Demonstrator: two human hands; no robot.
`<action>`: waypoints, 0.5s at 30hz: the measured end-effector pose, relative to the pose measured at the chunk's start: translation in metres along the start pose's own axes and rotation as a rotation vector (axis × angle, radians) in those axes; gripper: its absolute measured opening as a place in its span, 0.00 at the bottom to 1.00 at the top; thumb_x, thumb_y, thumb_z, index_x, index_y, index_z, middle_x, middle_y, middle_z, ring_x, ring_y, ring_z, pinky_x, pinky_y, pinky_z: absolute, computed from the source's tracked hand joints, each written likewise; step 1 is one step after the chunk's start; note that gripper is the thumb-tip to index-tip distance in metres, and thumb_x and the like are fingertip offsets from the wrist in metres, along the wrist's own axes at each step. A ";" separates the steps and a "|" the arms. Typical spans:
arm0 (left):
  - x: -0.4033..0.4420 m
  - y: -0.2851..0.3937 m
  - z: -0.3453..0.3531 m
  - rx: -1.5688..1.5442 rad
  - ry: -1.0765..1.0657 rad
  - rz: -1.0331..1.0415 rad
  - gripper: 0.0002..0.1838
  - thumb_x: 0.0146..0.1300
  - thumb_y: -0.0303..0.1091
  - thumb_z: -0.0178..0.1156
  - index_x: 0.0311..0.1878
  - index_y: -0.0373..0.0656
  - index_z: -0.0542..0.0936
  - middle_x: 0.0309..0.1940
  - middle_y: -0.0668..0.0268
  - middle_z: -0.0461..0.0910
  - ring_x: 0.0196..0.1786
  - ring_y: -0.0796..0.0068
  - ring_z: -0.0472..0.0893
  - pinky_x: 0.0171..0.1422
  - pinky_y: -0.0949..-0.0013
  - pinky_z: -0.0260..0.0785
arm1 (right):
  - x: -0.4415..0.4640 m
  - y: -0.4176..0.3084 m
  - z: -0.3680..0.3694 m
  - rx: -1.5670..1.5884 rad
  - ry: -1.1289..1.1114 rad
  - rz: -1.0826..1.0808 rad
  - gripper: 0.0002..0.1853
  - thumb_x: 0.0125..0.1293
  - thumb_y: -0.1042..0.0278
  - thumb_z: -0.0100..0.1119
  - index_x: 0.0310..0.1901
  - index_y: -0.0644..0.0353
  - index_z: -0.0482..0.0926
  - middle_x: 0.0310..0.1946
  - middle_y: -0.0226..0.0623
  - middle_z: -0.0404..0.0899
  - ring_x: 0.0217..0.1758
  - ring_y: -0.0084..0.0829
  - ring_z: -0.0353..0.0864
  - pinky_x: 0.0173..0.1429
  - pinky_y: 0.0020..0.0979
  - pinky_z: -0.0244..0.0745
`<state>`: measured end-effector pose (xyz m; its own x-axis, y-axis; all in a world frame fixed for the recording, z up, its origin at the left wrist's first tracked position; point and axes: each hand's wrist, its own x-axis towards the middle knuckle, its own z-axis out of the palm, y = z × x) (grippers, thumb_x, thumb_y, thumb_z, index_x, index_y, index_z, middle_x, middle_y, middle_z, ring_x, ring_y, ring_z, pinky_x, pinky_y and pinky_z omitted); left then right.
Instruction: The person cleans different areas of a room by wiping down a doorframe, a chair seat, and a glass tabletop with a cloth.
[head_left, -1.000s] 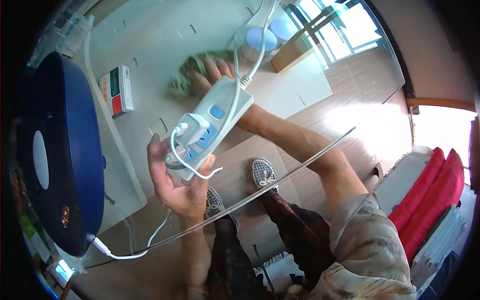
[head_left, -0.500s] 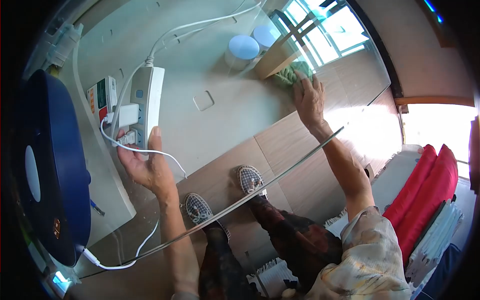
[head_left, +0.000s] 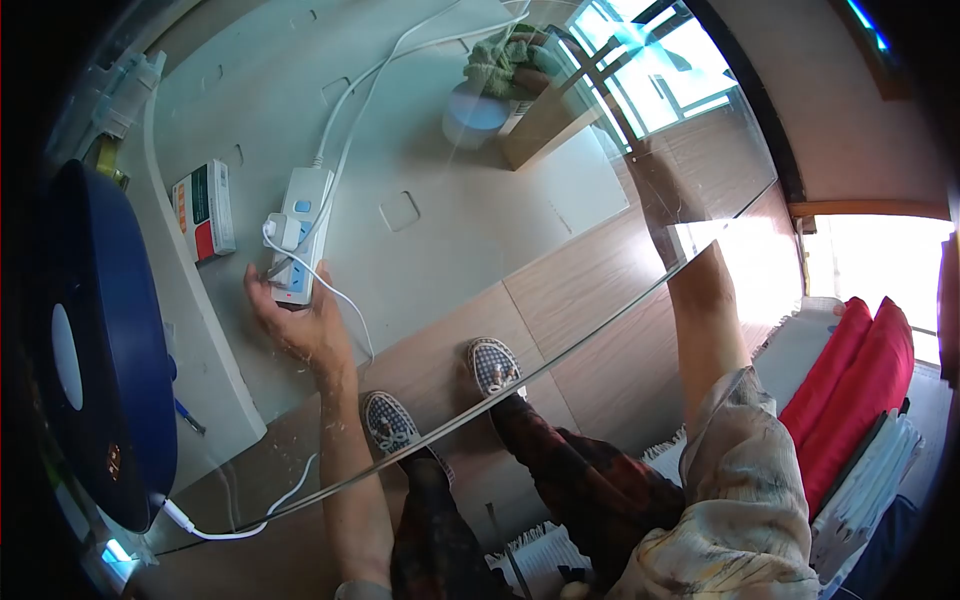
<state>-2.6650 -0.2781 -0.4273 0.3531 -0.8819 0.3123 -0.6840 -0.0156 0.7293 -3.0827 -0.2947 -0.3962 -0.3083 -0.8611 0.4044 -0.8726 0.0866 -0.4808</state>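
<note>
Beneath the glass tabletop (head_left: 570,325), my left hand (head_left: 300,325) grips the near end of a white power strip (head_left: 308,205), thumb on one side and fingers on the other. A white charger (head_left: 281,232) and another plug sit in its sockets, with a thin white cable looping past my fingers. My right hand (head_left: 538,82), partly hidden by reflections and a tan box (head_left: 548,125), is closed on a crumpled green cloth (head_left: 500,65). The cloth is above and beside a jar with a pale lid (head_left: 474,110).
A medicine-style box (head_left: 205,212) lies left of the strip. A dark blue device (head_left: 115,350) with a white cable stands at the left. The glass edge crosses above my forearms. Red cushions (head_left: 850,370) and folded fabric (head_left: 870,475) are at the right.
My right hand has carried the green cloth leftward and farther away, behind the tan box to the jars. The power strip has tipped so its socket face shows more, and shifted slightly nearer.
</note>
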 end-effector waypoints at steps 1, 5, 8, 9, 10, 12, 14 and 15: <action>0.000 0.001 0.000 0.006 0.002 -0.008 0.44 0.49 0.31 0.76 0.68 0.39 0.64 0.56 0.46 0.74 0.61 0.54 0.75 0.65 0.57 0.68 | -0.002 0.001 -0.002 -0.007 -0.019 -0.012 0.19 0.65 0.66 0.57 0.57 0.59 0.75 0.49 0.51 0.78 0.50 0.47 0.78 0.52 0.37 0.74; 0.002 -0.006 0.002 0.012 0.007 0.034 0.44 0.49 0.32 0.76 0.69 0.38 0.63 0.57 0.46 0.73 0.62 0.54 0.74 0.65 0.57 0.68 | -0.016 0.000 -0.007 -0.023 -0.075 -0.040 0.19 0.65 0.66 0.58 0.57 0.59 0.76 0.48 0.50 0.79 0.50 0.47 0.79 0.52 0.37 0.74; 0.000 -0.002 0.003 0.046 0.010 0.032 0.44 0.49 0.33 0.76 0.68 0.37 0.63 0.56 0.46 0.74 0.61 0.53 0.74 0.65 0.57 0.68 | -0.024 -0.002 -0.010 -0.038 -0.089 -0.051 0.18 0.65 0.66 0.59 0.56 0.59 0.76 0.48 0.50 0.79 0.50 0.47 0.79 0.52 0.37 0.75; 0.001 -0.001 0.002 0.054 0.007 0.032 0.44 0.49 0.33 0.76 0.68 0.37 0.63 0.56 0.47 0.74 0.61 0.53 0.74 0.65 0.57 0.68 | -0.023 -0.003 -0.009 -0.044 -0.089 -0.054 0.18 0.65 0.66 0.59 0.56 0.59 0.76 0.48 0.50 0.79 0.50 0.47 0.79 0.52 0.37 0.75; 0.001 0.000 0.001 0.061 0.004 0.033 0.44 0.49 0.33 0.76 0.68 0.37 0.63 0.56 0.47 0.74 0.61 0.53 0.74 0.65 0.57 0.68 | -0.020 -0.003 -0.007 -0.045 -0.089 -0.059 0.18 0.65 0.66 0.59 0.56 0.59 0.76 0.48 0.49 0.79 0.50 0.47 0.79 0.52 0.37 0.75; 0.001 -0.006 0.004 0.023 0.040 0.093 0.44 0.48 0.34 0.77 0.68 0.38 0.64 0.52 0.50 0.76 0.58 0.54 0.75 0.62 0.56 0.68 | -0.013 -0.002 -0.003 -0.047 -0.091 -0.071 0.18 0.64 0.66 0.59 0.55 0.59 0.77 0.48 0.49 0.79 0.50 0.47 0.79 0.52 0.38 0.75; 0.001 -0.009 0.005 0.011 0.061 0.120 0.45 0.48 0.35 0.77 0.67 0.38 0.64 0.50 0.52 0.77 0.57 0.54 0.75 0.61 0.55 0.68 | -0.007 -0.002 0.003 -0.061 -0.096 -0.088 0.18 0.64 0.66 0.60 0.55 0.59 0.77 0.48 0.49 0.79 0.51 0.47 0.79 0.52 0.38 0.75; 0.001 -0.009 0.006 0.020 0.061 0.121 0.45 0.48 0.35 0.77 0.67 0.38 0.64 0.50 0.52 0.77 0.57 0.54 0.75 0.61 0.55 0.68 | -0.002 -0.002 0.006 -0.070 -0.105 -0.101 0.18 0.64 0.65 0.60 0.55 0.59 0.77 0.48 0.49 0.79 0.51 0.47 0.79 0.52 0.38 0.75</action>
<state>-2.6625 -0.2814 -0.4367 0.3048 -0.8477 0.4341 -0.7364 0.0792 0.6719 -3.0784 -0.2965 -0.4011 -0.1797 -0.9146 0.3623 -0.9225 0.0287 -0.3850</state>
